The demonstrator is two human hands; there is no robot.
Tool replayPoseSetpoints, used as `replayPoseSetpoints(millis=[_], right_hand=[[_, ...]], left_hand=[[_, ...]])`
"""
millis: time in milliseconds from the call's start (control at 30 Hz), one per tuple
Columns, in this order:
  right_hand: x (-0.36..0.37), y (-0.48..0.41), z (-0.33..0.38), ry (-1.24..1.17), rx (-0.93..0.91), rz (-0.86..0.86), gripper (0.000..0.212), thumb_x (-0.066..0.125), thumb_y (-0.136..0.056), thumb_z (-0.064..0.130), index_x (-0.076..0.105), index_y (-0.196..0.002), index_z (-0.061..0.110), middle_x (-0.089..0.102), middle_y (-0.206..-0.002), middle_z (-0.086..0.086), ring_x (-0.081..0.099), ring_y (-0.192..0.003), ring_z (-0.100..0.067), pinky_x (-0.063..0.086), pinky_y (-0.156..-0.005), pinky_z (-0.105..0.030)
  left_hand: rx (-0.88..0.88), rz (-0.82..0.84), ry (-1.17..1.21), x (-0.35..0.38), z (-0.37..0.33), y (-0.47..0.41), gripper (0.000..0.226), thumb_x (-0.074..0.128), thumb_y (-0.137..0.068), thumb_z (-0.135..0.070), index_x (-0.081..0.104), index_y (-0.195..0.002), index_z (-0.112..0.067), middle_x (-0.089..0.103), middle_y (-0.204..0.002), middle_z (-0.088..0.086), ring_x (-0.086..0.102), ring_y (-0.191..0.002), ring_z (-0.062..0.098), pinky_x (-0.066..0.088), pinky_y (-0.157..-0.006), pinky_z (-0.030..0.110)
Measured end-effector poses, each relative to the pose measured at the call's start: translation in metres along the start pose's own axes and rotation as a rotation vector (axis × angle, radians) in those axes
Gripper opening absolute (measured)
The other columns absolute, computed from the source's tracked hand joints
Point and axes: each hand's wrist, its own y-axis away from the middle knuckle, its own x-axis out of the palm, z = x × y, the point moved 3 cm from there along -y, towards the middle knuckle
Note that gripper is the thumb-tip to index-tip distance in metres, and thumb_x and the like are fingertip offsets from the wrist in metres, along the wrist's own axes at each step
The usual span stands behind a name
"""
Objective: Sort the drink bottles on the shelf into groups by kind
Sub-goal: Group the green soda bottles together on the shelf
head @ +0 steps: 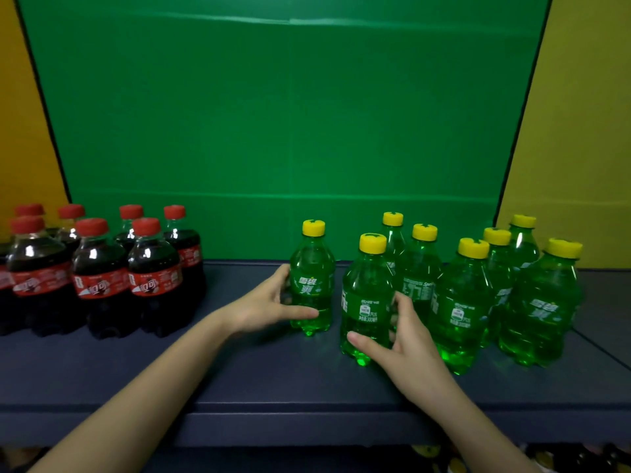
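Several dark cola bottles with red caps (pixel 102 278) stand grouped at the shelf's left. Several green soda bottles with yellow caps (pixel 461 302) stand grouped at the right. My left hand (pixel 273 302) grips a green bottle (pixel 312 278) that stands a little left of the group, thumb across its front. My right hand (pixel 399 343) grips the front green bottle (pixel 365 298) low down, thumb at its base and fingers round its right side. Both bottles stand upright on the shelf.
The dark blue shelf board (pixel 239 370) has bare surface between the two groups and along its front edge. A green back panel (pixel 280 131) rises behind, with yellow walls (pixel 580 131) on each side. Dim items lie on a level below (pixel 563 459).
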Motion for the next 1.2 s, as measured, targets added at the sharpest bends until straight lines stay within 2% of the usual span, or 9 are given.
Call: replayPoseSetpoints(millis=[133,233,367,533,667,900,1033,1133,1200], right_hand=[[0.011,-0.015,0.012,0.075,-0.053,-0.03,0.073,0.07,-0.075,0.045,0.032,-0.131,0.017,0.047,-0.128,0.006,0.052,-0.107,-0.014,0.042,-0.092,-0.028],[0.018,-0.03,0.023,0.142,-0.052,-0.02,0.074,0.068,-0.079,0.041,0.029,-0.134,0.012,0.037,-0.117,0.009,0.046,-0.096,-0.013,0.031,-0.08,-0.019],[0.032,-0.054,0.027,0.163,-0.044,-0.053,0.076,0.073,-0.074,0.04,0.035,-0.132,0.008,0.044,-0.129,-0.005,0.046,-0.11,-0.018,0.034,-0.089,-0.025],[0.051,-0.075,0.024,0.19,-0.002,-0.049,0.07,0.072,-0.074,0.041,0.039,-0.126,0.008,0.045,-0.126,-0.009,0.044,-0.119,-0.025,0.037,-0.094,-0.032],[0.056,-0.086,0.018,0.067,0.035,-0.001,0.076,0.075,-0.075,0.032,0.033,-0.133,0.004,0.044,-0.135,-0.01,0.04,-0.127,-0.024,0.032,-0.102,-0.03],[0.06,-0.093,0.005,0.144,0.058,-0.066,0.079,0.08,-0.065,0.042,0.04,-0.122,0.004,0.043,-0.123,-0.011,0.043,-0.118,-0.024,0.036,-0.097,-0.03],[0.058,-0.092,0.0,0.01,0.048,0.051,0.077,0.076,-0.072,0.038,0.034,-0.131,0.012,0.042,-0.128,-0.003,0.04,-0.12,-0.013,0.031,-0.101,-0.024],[0.053,-0.089,-0.005,-0.148,0.061,0.15,0.078,0.076,-0.073,0.027,0.03,-0.135,0.02,0.05,-0.13,0.003,0.048,-0.119,-0.012,0.036,-0.108,-0.035],[0.052,-0.089,-0.006,-0.121,0.046,0.098,0.084,0.078,-0.064,0.04,0.034,-0.133,0.019,0.054,-0.128,0.003,0.053,-0.118,-0.015,0.04,-0.106,-0.042]], left_hand=[[-0.005,-0.062,-0.002,-0.019,0.005,0.012,0.067,0.068,-0.078,0.004,0.034,-0.131,-0.02,0.054,-0.127,-0.002,0.061,-0.101,-0.005,0.048,-0.079,0.011],[-0.006,-0.117,0.006,-0.03,0.009,0.018,0.064,0.067,-0.078,0.005,0.035,-0.13,-0.016,0.054,-0.124,-0.004,0.06,-0.1,-0.005,0.047,-0.078,0.009],[0.016,-0.213,0.023,-0.035,0.018,0.019,0.059,0.066,-0.079,0.006,0.037,-0.127,-0.011,0.055,-0.117,-0.007,0.059,-0.091,-0.015,0.045,-0.075,0.005],[0.041,-0.294,0.023,-0.042,0.028,0.017,0.058,0.069,-0.077,0.001,0.041,-0.126,-0.012,0.056,-0.123,-0.002,0.06,-0.099,-0.008,0.045,-0.083,0.007],[0.055,-0.319,0.011,-0.044,0.032,0.017,0.058,0.07,-0.078,-0.002,0.04,-0.126,-0.014,0.056,-0.121,-0.006,0.056,-0.105,-0.002,0.044,-0.086,0.006],[0.073,-0.362,0.008,-0.047,0.037,0.011,0.056,0.068,-0.079,0.0,0.039,-0.125,-0.011,0.057,-0.113,-0.011,0.059,-0.095,-0.009,0.044,-0.078,0.004],[0.076,-0.379,0.008,-0.049,0.04,0.009,0.055,0.069,-0.078,0.001,0.04,-0.123,-0.012,0.058,-0.114,-0.005,0.058,-0.098,-0.003,0.045,-0.08,0.006],[0.09,-0.397,0.01,-0.049,0.042,0.008,0.054,0.071,-0.076,0.001,0.043,-0.121,-0.01,0.058,-0.113,-0.004,0.058,-0.098,-0.002,0.045,-0.079,0.005],[0.104,-0.427,0.0,-0.05,0.042,0.008,0.055,0.074,-0.074,-0.002,0.046,-0.121,-0.008,0.059,-0.113,-0.004,0.057,-0.1,-0.001,0.042,-0.08,0.002]])
